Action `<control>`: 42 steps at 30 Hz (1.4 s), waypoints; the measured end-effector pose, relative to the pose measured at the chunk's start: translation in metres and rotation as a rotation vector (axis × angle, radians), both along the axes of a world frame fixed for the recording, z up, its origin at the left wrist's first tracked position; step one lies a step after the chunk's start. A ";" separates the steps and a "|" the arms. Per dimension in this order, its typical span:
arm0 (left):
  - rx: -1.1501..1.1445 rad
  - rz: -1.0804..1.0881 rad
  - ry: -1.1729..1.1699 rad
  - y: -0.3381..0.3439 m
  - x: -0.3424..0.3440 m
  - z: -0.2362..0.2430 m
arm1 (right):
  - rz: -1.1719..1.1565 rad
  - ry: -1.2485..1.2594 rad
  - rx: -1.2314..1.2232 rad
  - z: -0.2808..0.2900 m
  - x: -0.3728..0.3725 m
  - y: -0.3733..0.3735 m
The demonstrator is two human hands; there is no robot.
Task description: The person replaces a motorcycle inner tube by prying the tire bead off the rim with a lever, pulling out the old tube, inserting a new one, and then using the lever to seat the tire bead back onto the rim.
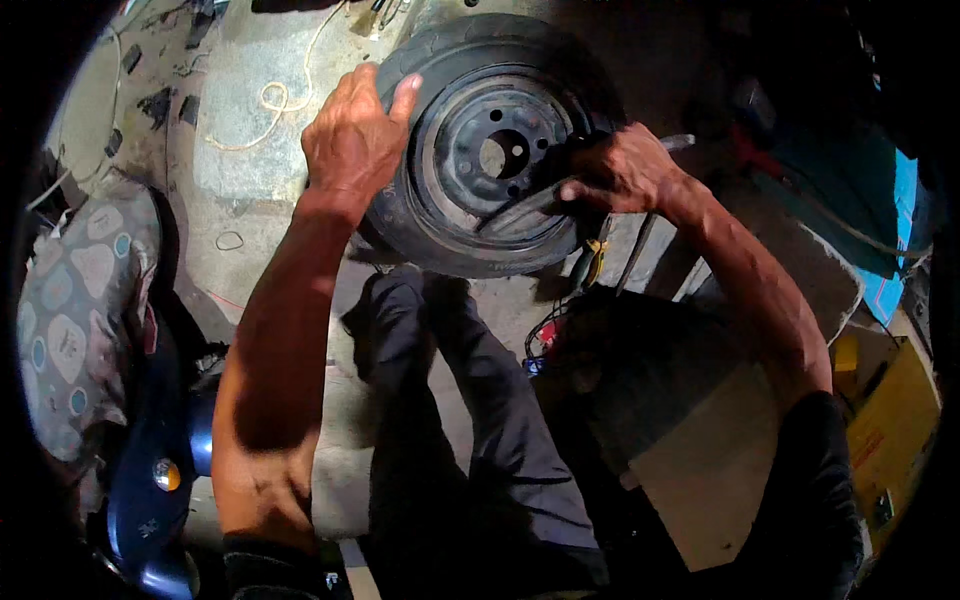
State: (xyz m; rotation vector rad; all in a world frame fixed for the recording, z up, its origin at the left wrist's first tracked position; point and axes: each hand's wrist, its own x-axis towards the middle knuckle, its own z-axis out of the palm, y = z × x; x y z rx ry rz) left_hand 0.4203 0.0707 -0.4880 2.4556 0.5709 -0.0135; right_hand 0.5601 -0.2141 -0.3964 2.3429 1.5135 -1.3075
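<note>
A black tire (400, 215) mounted on a dark steel wheel rim (468, 140) lies in front of my feet. My left hand (350, 135) grips the tire's left edge, its thumb stretched over the sidewall and its fingers along the tread. My right hand (625, 170) is closed round a grey metal tire lever (522, 212). The lever slants down to the left, and its flat end reaches the lower rim edge beside the tire bead. A bit of metal (680, 142) sticks out beyond my right fist. What lies under the wheel is hidden.
Yellow-handled pliers (594, 262) and a thin dark rod (637, 255) are just below my right hand. At left stands a blue motorbike (150, 490) with a patterned seat cover (90, 290). A pale cord (275, 100) lies on the concrete; cardboard (710, 470) is at lower right.
</note>
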 end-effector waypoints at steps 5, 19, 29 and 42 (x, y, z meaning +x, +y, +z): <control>0.218 -0.120 -0.127 0.006 -0.001 0.020 | -0.042 -0.004 0.039 -0.001 -0.021 -0.001; -0.262 -0.494 -0.106 -0.062 -0.090 0.050 | -0.008 0.029 0.130 -0.009 -0.003 0.013; -0.235 -0.460 -0.106 -0.063 -0.087 0.052 | -0.025 0.080 0.103 -0.011 -0.021 0.016; -0.184 -0.786 0.088 -0.040 -0.077 0.076 | 0.073 0.039 0.164 -0.009 -0.023 0.002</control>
